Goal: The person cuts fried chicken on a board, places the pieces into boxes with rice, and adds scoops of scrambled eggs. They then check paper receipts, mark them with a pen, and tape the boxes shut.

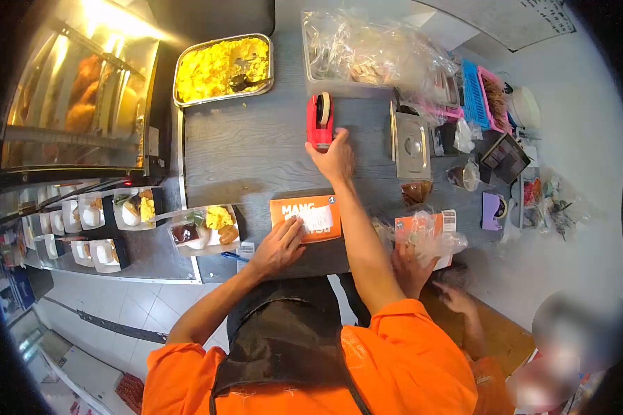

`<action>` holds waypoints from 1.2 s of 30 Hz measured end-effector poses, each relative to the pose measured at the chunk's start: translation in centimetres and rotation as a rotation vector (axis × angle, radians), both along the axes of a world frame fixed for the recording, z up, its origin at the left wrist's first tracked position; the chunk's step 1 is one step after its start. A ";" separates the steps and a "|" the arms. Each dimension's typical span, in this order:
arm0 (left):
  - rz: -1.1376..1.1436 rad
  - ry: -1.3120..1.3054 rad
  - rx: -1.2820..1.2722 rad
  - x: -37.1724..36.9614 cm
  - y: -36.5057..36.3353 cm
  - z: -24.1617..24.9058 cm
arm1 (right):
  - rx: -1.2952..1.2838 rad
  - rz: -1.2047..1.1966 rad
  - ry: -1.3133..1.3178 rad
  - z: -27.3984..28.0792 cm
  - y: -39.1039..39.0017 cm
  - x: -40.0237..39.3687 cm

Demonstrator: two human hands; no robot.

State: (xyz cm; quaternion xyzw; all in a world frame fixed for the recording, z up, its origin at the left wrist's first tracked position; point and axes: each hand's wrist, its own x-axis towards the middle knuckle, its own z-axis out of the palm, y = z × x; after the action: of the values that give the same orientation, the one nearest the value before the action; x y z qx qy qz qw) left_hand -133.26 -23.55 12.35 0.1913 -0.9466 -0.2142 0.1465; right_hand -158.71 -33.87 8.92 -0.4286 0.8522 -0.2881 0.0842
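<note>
My left hand (281, 245) lies on an orange box (284, 211) near the table's front edge, its fingers spread over a white paper slip (318, 220) on the lid. My right hand (334, 155) reaches forward to the red tape dispenser (320, 124), thumb and fingers parted around its near end. A roll of tape sits in the dispenser. Left of the box is an open food tray (208, 236) with yellow food, an egg and dark sauce.
A metal tray of yellow food (221, 66) stands at the back left, beside a lit glass display case (76, 104). Plastic bags fill a clear bin (360, 48). At right, a co-worker's hands (412, 268) handle another orange box (446, 225) and plastic. A metal lid (413, 146) lies nearby.
</note>
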 end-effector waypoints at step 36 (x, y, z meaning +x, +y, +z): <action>-0.050 0.070 0.011 1.6 1.0 -2.0 | -0.348 -0.167 -1.015 5.2 20.5 8.1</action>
State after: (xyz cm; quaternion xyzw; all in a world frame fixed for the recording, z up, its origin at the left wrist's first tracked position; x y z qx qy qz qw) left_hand -131.69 -22.59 10.39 0.1607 -0.9442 -0.2294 0.1731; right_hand -150.60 -13.39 14.16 -0.1742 0.6752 -0.6013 0.3900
